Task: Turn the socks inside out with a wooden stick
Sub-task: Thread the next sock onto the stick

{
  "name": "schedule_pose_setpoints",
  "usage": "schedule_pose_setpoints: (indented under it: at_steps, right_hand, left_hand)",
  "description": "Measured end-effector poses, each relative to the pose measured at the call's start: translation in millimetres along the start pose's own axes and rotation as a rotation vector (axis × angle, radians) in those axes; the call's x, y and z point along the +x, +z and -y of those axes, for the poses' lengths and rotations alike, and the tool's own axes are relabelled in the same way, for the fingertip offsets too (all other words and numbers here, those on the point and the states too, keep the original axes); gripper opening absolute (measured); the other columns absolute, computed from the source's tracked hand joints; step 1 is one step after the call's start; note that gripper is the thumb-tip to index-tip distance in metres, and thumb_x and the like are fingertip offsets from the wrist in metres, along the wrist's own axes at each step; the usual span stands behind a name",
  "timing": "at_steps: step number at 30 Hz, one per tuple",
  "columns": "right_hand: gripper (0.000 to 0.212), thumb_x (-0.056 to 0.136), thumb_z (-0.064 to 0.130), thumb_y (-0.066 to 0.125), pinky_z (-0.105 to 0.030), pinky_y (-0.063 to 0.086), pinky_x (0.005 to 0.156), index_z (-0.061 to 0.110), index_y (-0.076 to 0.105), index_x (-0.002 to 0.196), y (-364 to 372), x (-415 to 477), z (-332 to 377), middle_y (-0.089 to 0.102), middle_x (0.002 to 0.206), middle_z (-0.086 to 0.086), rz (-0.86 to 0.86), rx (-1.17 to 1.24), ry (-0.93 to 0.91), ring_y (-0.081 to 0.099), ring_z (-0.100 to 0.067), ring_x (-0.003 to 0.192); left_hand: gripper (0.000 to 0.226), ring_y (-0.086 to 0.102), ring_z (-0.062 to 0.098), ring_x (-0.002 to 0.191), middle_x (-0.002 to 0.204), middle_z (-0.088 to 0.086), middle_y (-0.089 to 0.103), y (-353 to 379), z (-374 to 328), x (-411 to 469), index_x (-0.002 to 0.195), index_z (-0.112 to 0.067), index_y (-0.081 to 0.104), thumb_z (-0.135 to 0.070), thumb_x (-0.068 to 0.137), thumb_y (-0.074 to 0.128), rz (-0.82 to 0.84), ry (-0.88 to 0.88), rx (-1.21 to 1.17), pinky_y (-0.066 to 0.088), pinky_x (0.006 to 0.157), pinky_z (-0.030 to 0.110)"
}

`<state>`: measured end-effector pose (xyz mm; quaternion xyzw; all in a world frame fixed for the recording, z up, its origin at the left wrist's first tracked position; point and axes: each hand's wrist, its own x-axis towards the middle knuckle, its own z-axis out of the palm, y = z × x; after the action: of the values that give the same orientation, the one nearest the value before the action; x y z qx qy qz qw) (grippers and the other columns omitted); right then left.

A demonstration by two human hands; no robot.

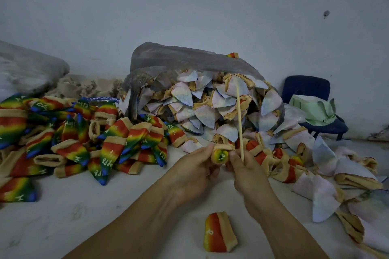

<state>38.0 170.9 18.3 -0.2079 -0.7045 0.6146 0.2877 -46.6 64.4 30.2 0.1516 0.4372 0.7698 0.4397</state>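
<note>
A: Sock position?
B: Half-turned sock [221,154] held up between both hands, above the white floor [84,206]; rainbow end bulges toward the camera, tan cuff bunched behind

A: Hands?
B: Left hand [193,172]: fingers curled on the sock's left side. Right hand [246,172]: fingers closed round the lower end of the wooden stick [240,124], which rises just right of the sock. Whether the right hand also pinches the sock, cannot tell

A: Surroundings?
B: One rainbow sock [219,231] on the floor near the wrists. Rainbow sock heap [84,139] left; pale inside-out heap [210,107] spilling from a grey plastic bag [179,57] behind. Blue chair [307,90] far right, against the wall
</note>
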Motion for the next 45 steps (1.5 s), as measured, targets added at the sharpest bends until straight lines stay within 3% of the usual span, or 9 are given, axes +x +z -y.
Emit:
schedule_pose_setpoints:
  at_steps: [7,9,13,18,21,27,35,39,45]
  right_hand:
    - [0.022,0.098,0.039,0.046,-0.015,0.033,0.041,0.028,0.064,0.094,-2,-2,-5,0.053,0.051,0.017,0.054,0.092,0.047,0.045,0.002,0.042]
    - [0.022,0.097,0.039,0.046,-0.01,0.038,0.046,0.031,0.064,0.089,-1,-3,-4,0.06,0.06,0.018,0.02,-0.011,-0.031,0.051,0.006,0.052]
    - [0.022,0.098,0.033,0.045,-0.009,0.039,0.054,0.023,0.059,0.084,-3,-1,-5,0.06,0.078,-0.001,-0.046,-0.213,-0.192,0.054,-0.006,0.068]
    - [0.026,0.098,0.027,0.046,-0.021,0.032,0.058,0.029,0.05,0.072,-7,3,-6,0.048,0.072,0.004,-0.066,-0.381,-0.302,0.046,-0.013,0.069]
    - [0.024,0.098,0.023,0.047,-0.016,0.034,0.061,0.023,0.052,0.074,-5,2,-6,0.049,0.077,0.003,-0.067,-0.453,-0.366,0.047,-0.009,0.074]
    - [0.02,0.098,0.022,0.046,-0.016,0.038,0.065,0.018,0.055,0.082,1,-2,-4,0.05,0.083,0.003,-0.016,-0.455,-0.387,0.048,-0.004,0.076]
    - [0.019,0.1,0.028,0.04,-0.035,0.041,0.061,0.017,0.047,0.086,6,-3,-6,0.046,0.088,0.002,-0.077,-0.675,-0.434,0.044,-0.013,0.07]
    - [0.016,0.1,0.029,0.036,-0.03,0.033,0.053,0.023,0.04,0.086,6,-2,-7,0.041,0.085,0.005,-0.131,-0.756,-0.447,0.041,-0.013,0.066]
    - [0.023,0.1,0.028,0.042,-0.031,0.042,0.062,0.018,0.05,0.081,5,-1,-8,0.052,0.074,0.001,-0.088,-0.461,-0.278,0.05,-0.014,0.068]
  left_hand:
    - [0.016,0.072,0.015,0.096,0.105,0.005,0.075,-4,9,-1,0.106,-0.009,0.062,-0.022,0.097,0.058,-0.079,0.173,-0.043,0.056,0.077,0.027]
    - [0.013,0.069,0.007,0.092,0.098,-0.007,0.073,-6,9,-1,0.101,-0.017,0.066,-0.027,0.093,0.062,-0.171,0.306,0.209,0.052,0.072,0.021]
    - [0.017,0.054,-0.004,0.099,0.095,-0.022,0.064,-11,5,-2,0.084,-0.041,0.071,-0.03,0.095,0.062,-0.261,0.639,0.89,0.04,0.09,0.018]
    - [0.021,0.047,0.006,0.111,0.107,-0.012,0.059,-15,12,1,0.112,-0.029,0.073,-0.033,0.092,0.066,-0.26,0.65,1.192,0.036,0.098,0.021]
    - [0.02,0.055,-0.006,0.095,0.105,-0.02,0.056,-14,12,1,0.113,-0.028,0.072,-0.027,0.093,0.065,-0.314,0.615,1.096,0.044,0.079,0.007]
    - [0.02,0.066,-0.001,0.089,0.09,-0.021,0.07,-12,13,-2,0.088,-0.042,0.073,-0.025,0.094,0.065,-0.346,0.514,0.859,0.056,0.078,0.018]
    - [0.018,0.07,0.018,0.094,0.1,0.009,0.074,-9,12,1,0.107,-0.006,0.071,-0.015,0.098,0.058,-0.293,0.256,0.237,0.056,0.08,0.024]
    - [0.018,0.067,0.019,0.093,0.095,0.014,0.07,-4,5,-2,0.101,0.001,0.064,-0.009,0.101,0.048,-0.15,0.166,0.013,0.058,0.076,0.023]
    - [0.021,0.06,0.02,0.09,0.082,0.008,0.068,-2,4,-3,0.092,-0.005,0.061,-0.011,0.103,0.044,-0.081,0.143,0.037,0.052,0.085,0.026]
